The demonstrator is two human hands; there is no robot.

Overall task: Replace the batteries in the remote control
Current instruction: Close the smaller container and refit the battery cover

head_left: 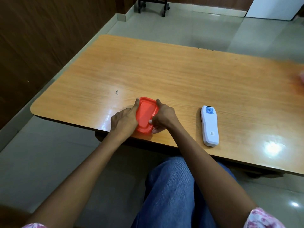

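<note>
Near the table [164,71] edge, both hands' fingers [137,102] grasp a red container [146,115]; remote [209,125] lies right.

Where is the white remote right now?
In the head view, the white remote lies face down on the wooden table near its front edge, untouched, to the right of the red box both hands hold.

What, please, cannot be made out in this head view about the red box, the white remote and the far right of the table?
- Red rectangular plastic box: contents hidden by its lid and by the left hand and right hand.
- White plastic remote control: lies back up, buttons hidden; blue label print too small to read.
- Pinkish object on the wooden table: blurred, cut off by the right edge.
</note>
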